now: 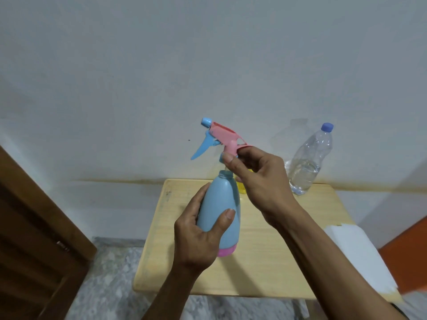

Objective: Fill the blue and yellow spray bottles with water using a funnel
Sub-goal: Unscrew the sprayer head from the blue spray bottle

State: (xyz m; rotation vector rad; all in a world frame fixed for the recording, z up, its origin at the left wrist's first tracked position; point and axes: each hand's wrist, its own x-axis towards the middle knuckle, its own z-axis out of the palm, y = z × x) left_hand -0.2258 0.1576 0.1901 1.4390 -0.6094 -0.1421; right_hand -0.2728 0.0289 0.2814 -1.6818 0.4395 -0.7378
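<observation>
Above the wooden bench (265, 255), the left hand (196, 236) grips the blue spray bottle (219, 204) around its body, while the right hand (261, 181) pinches the pink trigger head (225, 135), lifted just clear of the bottle's open neck. A yellow bottle (242, 189) peeks out behind; a clear water bottle (309, 158) stands to the right.

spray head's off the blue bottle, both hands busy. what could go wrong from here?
1. The left hand holds the blue bottle tilted in the air; it needs setting upright on the table before filling.
2. The right hand works close to the water bottle, which stands near the table's back edge; a knock might tip it.
3. No funnel is visible.
</observation>
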